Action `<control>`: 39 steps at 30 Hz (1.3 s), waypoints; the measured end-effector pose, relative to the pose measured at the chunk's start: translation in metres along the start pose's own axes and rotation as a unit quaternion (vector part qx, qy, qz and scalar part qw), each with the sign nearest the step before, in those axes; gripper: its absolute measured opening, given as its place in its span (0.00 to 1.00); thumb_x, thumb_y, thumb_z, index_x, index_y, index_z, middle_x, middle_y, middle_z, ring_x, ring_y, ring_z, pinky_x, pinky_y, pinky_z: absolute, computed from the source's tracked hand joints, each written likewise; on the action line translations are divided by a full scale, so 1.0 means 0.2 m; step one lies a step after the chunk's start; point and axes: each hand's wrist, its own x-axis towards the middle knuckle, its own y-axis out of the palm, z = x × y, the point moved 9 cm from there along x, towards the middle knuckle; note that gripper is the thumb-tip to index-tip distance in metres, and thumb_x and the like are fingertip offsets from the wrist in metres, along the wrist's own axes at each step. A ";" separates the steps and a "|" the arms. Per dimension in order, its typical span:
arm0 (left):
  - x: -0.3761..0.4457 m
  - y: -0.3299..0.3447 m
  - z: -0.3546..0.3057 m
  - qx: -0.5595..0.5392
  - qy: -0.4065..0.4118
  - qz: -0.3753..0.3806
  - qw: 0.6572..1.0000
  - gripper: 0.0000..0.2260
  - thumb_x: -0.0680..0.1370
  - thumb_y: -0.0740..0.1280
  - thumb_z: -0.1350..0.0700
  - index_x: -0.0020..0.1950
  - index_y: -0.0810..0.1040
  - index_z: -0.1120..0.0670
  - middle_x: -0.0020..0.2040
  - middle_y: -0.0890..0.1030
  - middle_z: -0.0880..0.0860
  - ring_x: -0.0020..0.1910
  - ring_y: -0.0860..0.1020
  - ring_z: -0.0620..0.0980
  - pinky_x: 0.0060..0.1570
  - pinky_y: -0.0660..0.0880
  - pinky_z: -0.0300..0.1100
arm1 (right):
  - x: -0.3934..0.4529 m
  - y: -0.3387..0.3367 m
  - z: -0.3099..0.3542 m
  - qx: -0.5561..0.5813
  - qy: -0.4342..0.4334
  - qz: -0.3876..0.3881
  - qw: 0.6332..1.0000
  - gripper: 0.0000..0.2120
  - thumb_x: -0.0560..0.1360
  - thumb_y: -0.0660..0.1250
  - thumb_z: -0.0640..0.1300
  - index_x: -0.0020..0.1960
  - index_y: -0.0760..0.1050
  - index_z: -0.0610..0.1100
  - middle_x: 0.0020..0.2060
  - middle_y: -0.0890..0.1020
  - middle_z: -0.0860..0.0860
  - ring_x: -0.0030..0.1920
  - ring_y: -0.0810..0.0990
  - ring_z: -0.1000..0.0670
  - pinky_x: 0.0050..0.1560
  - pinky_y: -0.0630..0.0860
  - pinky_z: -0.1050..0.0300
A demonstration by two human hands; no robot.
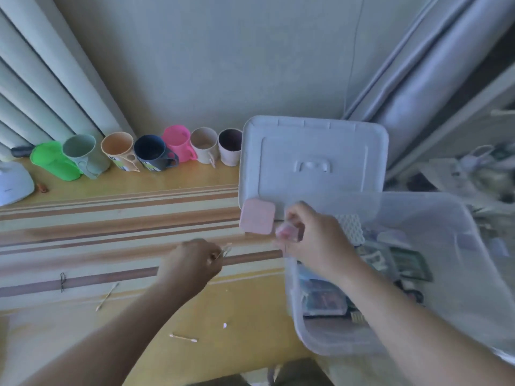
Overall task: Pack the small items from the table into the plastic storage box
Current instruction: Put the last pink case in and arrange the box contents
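The clear plastic storage box [315,344] stands at the right of the table and holds several small packs. Its white lid [312,151] leans behind it. My right hand [315,240] hovers at the box's left rim and grips a small clear pinkish packet [287,232]. A pink square pad [257,216] lies on the table just left of that hand. My left hand [192,263] is above the striped cloth and pinches thin cotton swabs [225,250]. Two more cotton swabs [107,296] [183,337] lie loose on the table.
A row of several mugs [153,153] stands along the wall at the back. A white appliance [12,182] sits at the far left. A black hair pin [63,282] and a small white scrap [225,325] lie on the cloth. Clutter fills the right background.
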 end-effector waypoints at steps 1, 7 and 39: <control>0.02 -0.07 -0.17 -0.003 0.028 -0.030 0.999 0.09 0.79 0.65 0.43 0.45 0.82 0.43 0.43 0.81 0.43 0.43 0.80 0.47 0.40 0.79 0.46 | -0.04 -0.13 -0.12 -0.021 0.020 -0.020 0.999 0.21 0.69 0.78 0.60 0.52 0.70 0.57 0.41 0.82 0.59 0.39 0.79 0.55 0.38 0.76 0.54; 0.00 -0.13 -1.11 0.140 0.223 -0.145 0.954 0.12 0.79 0.62 0.46 0.50 0.85 0.46 0.43 0.84 0.47 0.42 0.80 0.52 0.45 0.74 0.44 | -0.36 -0.50 -0.79 -0.138 0.092 -0.021 0.986 0.15 0.69 0.70 0.62 0.51 0.77 0.55 0.45 0.81 0.58 0.49 0.80 0.48 0.45 0.79 0.50; -0.29 0.07 0.13 -0.060 -0.032 -0.145 0.987 0.07 0.76 0.72 0.53 0.53 0.84 0.45 0.52 0.78 0.44 0.55 0.77 0.52 0.54 0.74 0.49 | 0.02 0.03 -0.47 -0.133 -0.012 -0.045 0.990 0.20 0.69 0.80 0.49 0.59 0.83 0.47 0.56 0.78 0.48 0.55 0.74 0.40 0.56 0.75 0.45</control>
